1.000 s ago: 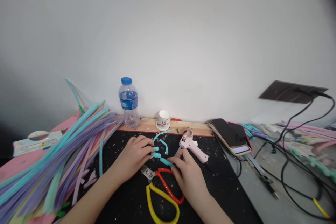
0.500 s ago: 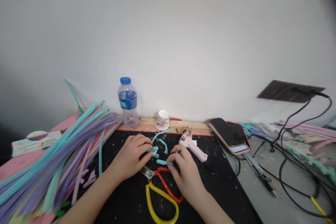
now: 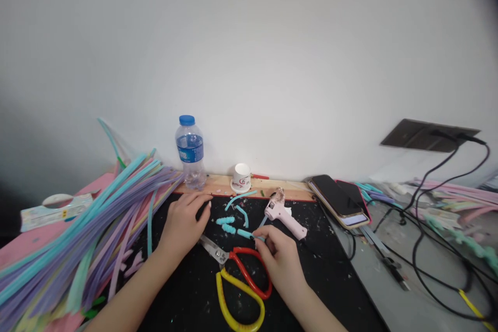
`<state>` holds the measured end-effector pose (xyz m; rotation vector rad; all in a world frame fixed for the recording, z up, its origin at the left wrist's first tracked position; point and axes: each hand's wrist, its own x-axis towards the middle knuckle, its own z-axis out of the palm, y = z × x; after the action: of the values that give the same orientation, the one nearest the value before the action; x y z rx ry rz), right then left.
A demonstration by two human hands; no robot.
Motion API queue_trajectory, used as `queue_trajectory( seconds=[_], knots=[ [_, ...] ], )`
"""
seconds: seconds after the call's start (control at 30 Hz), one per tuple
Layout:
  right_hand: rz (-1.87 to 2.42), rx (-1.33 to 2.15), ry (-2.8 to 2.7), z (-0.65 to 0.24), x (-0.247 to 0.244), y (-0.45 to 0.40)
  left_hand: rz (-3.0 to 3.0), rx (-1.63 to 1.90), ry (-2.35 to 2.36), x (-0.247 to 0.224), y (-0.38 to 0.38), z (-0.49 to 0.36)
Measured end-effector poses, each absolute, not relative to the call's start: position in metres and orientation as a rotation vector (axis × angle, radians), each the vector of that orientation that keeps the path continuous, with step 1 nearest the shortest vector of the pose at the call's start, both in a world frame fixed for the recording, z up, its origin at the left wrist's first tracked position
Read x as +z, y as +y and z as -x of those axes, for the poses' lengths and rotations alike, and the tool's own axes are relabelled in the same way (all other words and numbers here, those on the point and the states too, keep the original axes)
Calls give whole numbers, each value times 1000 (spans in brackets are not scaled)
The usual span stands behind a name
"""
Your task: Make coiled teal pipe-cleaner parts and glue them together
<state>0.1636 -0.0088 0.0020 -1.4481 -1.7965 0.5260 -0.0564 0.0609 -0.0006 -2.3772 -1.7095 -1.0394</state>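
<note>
My left hand rests on the black mat, its thumb and fingers apart with nothing between them. Thumb and forefinger of my right hand pinch the end of a short turquoise stem. Fuzzy turquoise pieces lie between my hands. Behind them are a thin curved turquoise strip and a bent one. Scissors with one red and one yellow handle lie in front, blades toward my left hand. A pink glue gun lies beyond my right hand.
A water bottle and paper cup stand by the wall. Many pastel stems spread at the left. Phones, black cables and more stems lie at the right.
My left hand has let go of the fuzzy turquoise pieces and moved left, uncovering them and the scissor blades. My right hand has shifted slightly right, still on the short stem.
</note>
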Motion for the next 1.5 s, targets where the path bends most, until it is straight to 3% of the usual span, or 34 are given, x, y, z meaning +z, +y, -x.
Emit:
queue_trajectory(
  seconds=[0.43,0.8,1.5],
  knots=[
    [1437,437,-1618,-168,7,-6,2604,-1129,-1538,-4,64,57],
    [1450,515,-1635,-164,5,-6,2925,-650,-1593,-10,55,50],
    [1414,525,-1570,-166,5,-7,2439,-1660,-1933,-6,63,58]
  ],
)
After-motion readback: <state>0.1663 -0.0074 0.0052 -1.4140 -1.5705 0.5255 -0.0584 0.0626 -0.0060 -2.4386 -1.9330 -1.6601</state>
